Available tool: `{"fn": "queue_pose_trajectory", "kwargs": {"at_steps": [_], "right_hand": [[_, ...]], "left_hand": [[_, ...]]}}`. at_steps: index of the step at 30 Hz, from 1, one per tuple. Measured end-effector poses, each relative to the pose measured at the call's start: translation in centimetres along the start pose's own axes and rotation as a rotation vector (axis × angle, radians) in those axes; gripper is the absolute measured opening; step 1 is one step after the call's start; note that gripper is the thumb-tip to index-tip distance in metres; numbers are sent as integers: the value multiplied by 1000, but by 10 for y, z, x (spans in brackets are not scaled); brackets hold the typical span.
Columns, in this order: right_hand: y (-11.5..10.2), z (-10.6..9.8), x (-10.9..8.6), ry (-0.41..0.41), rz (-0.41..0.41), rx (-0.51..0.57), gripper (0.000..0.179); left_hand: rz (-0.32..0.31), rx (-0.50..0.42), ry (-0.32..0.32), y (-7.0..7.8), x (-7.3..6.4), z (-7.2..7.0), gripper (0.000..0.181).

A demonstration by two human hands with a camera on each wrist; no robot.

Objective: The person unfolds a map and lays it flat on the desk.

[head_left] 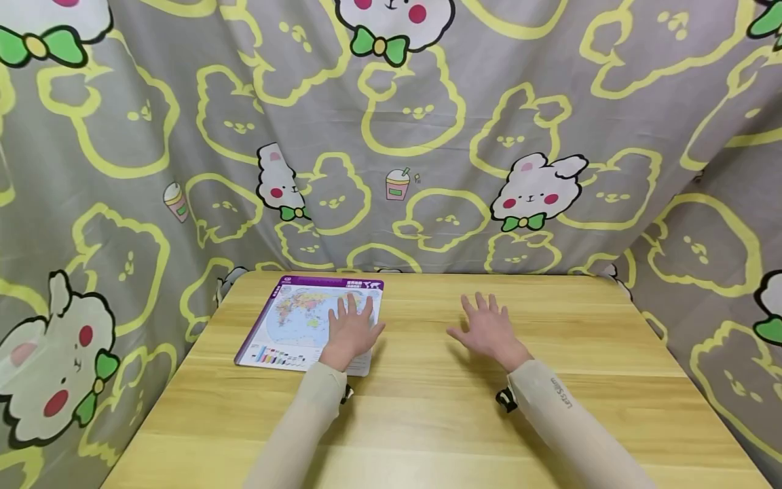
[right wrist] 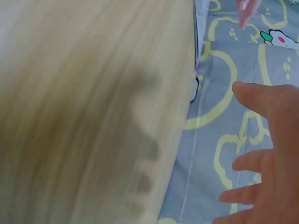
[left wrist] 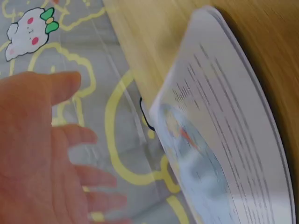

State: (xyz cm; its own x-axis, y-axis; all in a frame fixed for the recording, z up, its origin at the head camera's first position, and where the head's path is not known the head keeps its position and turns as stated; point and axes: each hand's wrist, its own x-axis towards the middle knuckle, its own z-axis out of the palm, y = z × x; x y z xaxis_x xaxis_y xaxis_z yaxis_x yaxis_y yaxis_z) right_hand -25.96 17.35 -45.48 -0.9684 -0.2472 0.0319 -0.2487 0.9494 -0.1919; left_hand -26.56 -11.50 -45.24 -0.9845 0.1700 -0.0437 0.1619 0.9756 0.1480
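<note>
A flat, rounded-corner world map board (head_left: 293, 333) with a purple top border lies on the left part of the wooden table. Over its right side is my left hand (head_left: 351, 334), fingers spread and straight; the left wrist view shows a gap between this hand (left wrist: 51, 154) and the printed sheet (left wrist: 233, 116). My right hand (head_left: 489, 331) hovers above bare wood to the right of the board, fingers spread, holding nothing. Its shadow falls on the tabletop in the right wrist view, where the hand (right wrist: 271, 158) shows at the right edge.
The light wooden table (head_left: 427, 421) reaches back to a grey curtain (head_left: 379, 224) printed with yellow outlines and white cartoon animals. More of the curtain hangs at both sides. Dark wrist straps (head_left: 506, 399) sit at the sleeve cuffs.
</note>
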Motion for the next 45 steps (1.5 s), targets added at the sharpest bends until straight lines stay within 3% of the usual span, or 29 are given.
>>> {"fn": "queue_pose_trajectory", "kwargs": {"at_steps": [6,11,16,25,39,45], "right_hand": [[-10,5,0,-37,-182,90,66],[-24,10,1,10,-330,105,58],[-43,14,3,13,-430,121,54],[-74,21,7,-51,-466,93,52],[-128,40,20,-119,-556,19,57],[-147,44,23,-194,-571,-5,60]], "left_hand": [[167,1,-1,-21,-2,-2,58],[215,30,0,-46,-7,-3,55],[197,41,-30,-75,-18,-2,56],[133,16,-41,-119,-35,-4,56],[82,-25,-54,-172,-48,-6,63],[82,-68,-85,-189,-52,-5,69]]}}
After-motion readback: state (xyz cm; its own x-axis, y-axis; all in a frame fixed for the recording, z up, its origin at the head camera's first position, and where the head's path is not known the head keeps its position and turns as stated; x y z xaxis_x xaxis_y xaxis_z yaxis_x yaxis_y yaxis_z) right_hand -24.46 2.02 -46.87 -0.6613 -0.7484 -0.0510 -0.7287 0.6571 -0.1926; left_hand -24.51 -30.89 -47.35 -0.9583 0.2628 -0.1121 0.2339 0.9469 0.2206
